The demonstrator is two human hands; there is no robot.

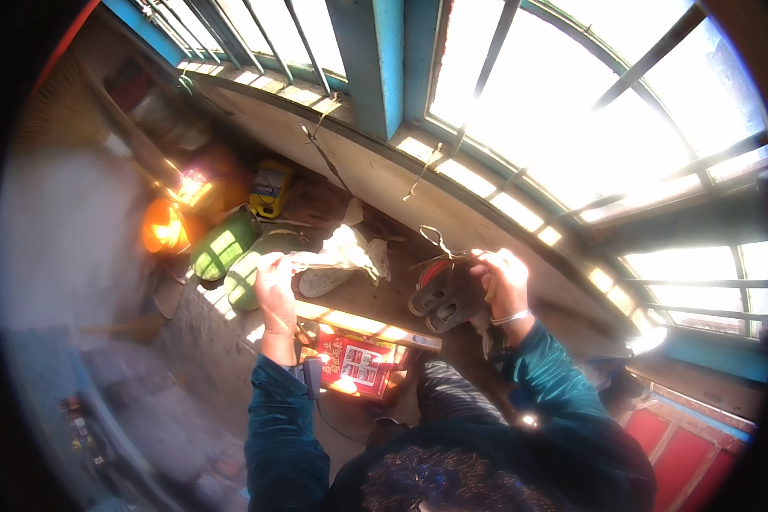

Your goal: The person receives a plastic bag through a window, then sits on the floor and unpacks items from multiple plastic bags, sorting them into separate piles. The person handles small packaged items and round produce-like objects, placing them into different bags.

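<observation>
My left hand (276, 281) is raised near the middle of the view, its fingers closed on the end of a pale crumpled cloth or plastic strip (342, 251) that stretches to the right. To the right, my right hand (504, 278), with a bracelet at the wrist, pinches a thin twisted cord (436, 238) that ends in a loop. Just left of that hand, lower down, is a pair of dark shoes (436, 304); whether the cord touches them I cannot tell. Beneath my left hand are large green gourds or melons (227, 246). Glare blurs the pale material's outline.
A barred window (563, 115) lets in strong sunlight above a long sill. Short cords (424, 171) hang from the sill. A yellow jug (271, 189) and an orange container (165, 227) stand at the left. A wooden board (371, 325) and a red printed box (355, 365) lie below my hands.
</observation>
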